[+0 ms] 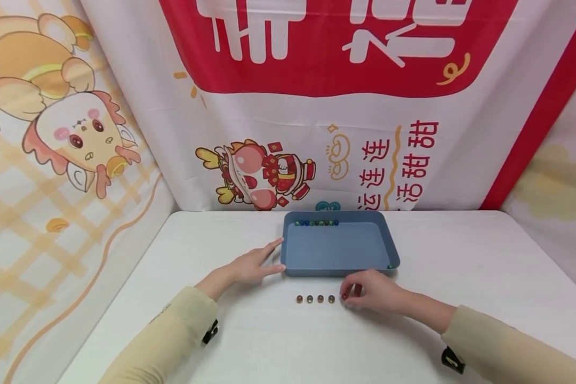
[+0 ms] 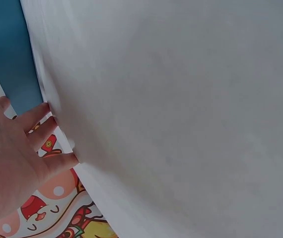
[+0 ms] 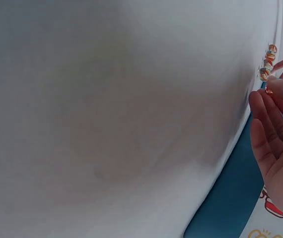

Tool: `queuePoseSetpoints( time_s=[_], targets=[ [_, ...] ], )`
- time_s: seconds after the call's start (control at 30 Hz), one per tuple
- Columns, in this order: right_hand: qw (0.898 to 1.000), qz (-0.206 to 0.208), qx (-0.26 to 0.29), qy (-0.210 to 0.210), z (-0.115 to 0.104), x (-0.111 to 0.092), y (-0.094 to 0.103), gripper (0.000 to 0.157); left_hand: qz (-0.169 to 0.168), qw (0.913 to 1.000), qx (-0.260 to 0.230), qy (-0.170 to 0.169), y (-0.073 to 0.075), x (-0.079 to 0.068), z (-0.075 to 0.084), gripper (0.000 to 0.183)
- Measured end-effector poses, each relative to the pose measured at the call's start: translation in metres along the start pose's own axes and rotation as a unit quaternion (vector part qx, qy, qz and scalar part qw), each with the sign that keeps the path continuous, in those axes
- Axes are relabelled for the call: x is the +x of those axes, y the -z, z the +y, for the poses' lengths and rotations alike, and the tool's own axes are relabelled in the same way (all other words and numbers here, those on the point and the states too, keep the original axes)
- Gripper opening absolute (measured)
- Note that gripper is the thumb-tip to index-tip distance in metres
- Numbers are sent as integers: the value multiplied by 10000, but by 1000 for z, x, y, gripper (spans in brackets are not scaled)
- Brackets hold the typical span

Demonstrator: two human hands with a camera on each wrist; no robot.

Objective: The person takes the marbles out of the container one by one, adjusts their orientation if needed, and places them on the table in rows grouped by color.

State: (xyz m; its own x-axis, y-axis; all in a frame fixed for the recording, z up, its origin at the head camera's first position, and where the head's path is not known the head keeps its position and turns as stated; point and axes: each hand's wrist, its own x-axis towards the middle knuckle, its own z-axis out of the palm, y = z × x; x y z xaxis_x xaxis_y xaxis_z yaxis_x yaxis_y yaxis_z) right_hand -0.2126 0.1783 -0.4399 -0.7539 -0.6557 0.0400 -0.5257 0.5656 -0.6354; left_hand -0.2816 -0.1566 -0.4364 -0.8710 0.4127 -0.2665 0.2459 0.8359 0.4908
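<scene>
A blue rectangular tray [image 1: 338, 250] lies on the white table. My left hand [image 1: 253, 265] touches its left side with thumb and fingers extended; the left wrist view shows the same hand [image 2: 17, 153] with spread fingers. In front of the tray my right hand [image 1: 376, 292] pinches a reddish marble [image 1: 344, 296] between thumb and index finger, at the right end of a row of marbles [image 1: 320, 299]. That pinched marble [image 3: 269, 90] also shows in the right wrist view, close to the row. Whether it touches the table I cannot tell.
Inside the tray, a line of blue, green and dark marbles [image 1: 317, 223] runs along the far wall. One green marble [image 1: 390, 266] sits in its near right corner. A printed cloth [image 1: 269, 117] hangs behind the table.
</scene>
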Motion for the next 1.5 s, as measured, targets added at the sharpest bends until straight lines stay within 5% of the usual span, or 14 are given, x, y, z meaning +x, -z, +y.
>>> queuePoseSetpoints(
  time_s=[0.4, 0.93, 1.3, 1.5],
  targets=[
    [9984, 39, -557, 49, 5, 7, -7, 14, 11, 10000, 0, -42, 0, 1, 1, 80],
    [9983, 79, -569, -52, -1, 2, -2, 18, 17, 10000, -37, -80, 1, -2, 6, 79],
    [9944, 819, -344, 576, -17, 1, 29, 20, 48, 9999, -20, -119, 1, -3, 5, 79],
    [9906, 1151, -458, 573, -17, 10, 50, 21, 16, 9999, -62, -90, 1, -3, 4, 80]
  ],
)
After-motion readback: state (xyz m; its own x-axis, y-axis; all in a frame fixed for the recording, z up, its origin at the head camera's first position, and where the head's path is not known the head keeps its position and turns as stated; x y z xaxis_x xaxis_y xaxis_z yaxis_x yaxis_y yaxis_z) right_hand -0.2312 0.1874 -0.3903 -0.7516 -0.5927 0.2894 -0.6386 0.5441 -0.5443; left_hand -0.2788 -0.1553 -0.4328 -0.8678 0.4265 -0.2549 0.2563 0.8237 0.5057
